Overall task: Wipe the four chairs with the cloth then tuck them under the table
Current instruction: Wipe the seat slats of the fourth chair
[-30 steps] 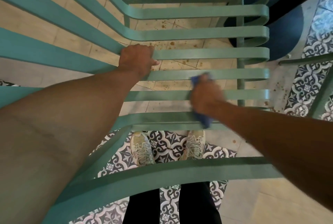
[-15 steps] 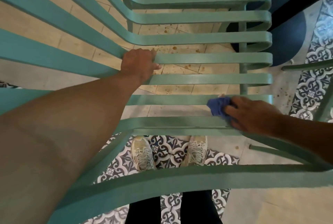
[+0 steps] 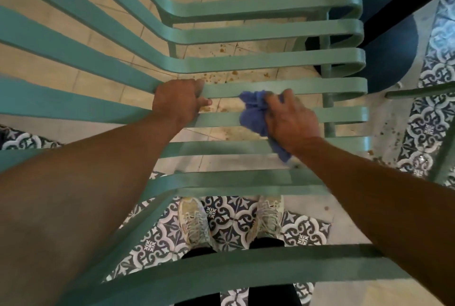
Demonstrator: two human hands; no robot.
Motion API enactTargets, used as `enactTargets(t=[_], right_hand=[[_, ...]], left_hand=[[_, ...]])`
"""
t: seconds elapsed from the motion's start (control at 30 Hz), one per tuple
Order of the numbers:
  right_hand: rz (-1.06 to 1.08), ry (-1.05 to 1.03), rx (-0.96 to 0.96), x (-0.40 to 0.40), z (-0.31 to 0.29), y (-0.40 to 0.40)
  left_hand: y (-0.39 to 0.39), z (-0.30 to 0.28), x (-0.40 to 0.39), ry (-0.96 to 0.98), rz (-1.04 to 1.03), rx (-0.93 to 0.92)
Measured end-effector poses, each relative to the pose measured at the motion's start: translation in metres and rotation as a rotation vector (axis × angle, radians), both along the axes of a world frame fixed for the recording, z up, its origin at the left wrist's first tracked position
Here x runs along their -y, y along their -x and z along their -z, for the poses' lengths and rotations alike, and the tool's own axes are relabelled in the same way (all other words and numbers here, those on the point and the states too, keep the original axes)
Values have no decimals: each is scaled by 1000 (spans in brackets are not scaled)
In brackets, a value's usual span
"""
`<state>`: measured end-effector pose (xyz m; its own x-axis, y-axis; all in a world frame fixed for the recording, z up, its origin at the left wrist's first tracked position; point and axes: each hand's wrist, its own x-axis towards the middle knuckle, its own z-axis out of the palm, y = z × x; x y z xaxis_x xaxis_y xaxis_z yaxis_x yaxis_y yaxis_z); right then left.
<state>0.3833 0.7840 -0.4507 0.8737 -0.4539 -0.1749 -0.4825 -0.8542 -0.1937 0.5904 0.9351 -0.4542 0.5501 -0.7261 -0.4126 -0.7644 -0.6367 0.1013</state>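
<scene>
A teal slatted chair [image 3: 270, 61] fills the view from above, its seat slats running left to right. My left hand [image 3: 178, 102] grips one seat slat where it bends up into the backrest. My right hand [image 3: 290, 120] holds a bunched blue cloth [image 3: 254, 114] and presses it on the middle seat slats, just right of my left hand. The cloth's tail hangs down below my right wrist.
A dark table leg and its round blue base [image 3: 391, 42] stand at the upper right, past the chair's front edge. Another teal chair part [image 3: 418, 91] shows at the right. Crumbs lie on the beige floor [image 3: 246, 130] under the seat. My shoes [image 3: 194, 222] stand on patterned tiles.
My right hand has carried the cloth from the near right slats up and leftwards to the middle slats. My left hand keeps its grip on the same slat.
</scene>
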Motion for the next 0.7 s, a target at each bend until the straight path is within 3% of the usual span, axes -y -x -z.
enactTargets(t=[0.13,0.2,0.4,0.5,0.57,0.7], right_hand=[[514,85,-6,75,-16,36],[624,68,39,67,-13,25],[46,-89,66,-58,8,-107],[-34,-98,99,-59,8,-122],[16,-58,123,-23,11,-93],[419,66,140,78,7,-9]], left_hand=[[3,0,-1,3,-23,-1],[4,-1,0,-9,-19,0],[8,-6,3,-39,-129,27],[8,-6,3,-33,-143,41],[7,-7,2,-29,-105,-11],[3,-2,1,-53,-104,-89]])
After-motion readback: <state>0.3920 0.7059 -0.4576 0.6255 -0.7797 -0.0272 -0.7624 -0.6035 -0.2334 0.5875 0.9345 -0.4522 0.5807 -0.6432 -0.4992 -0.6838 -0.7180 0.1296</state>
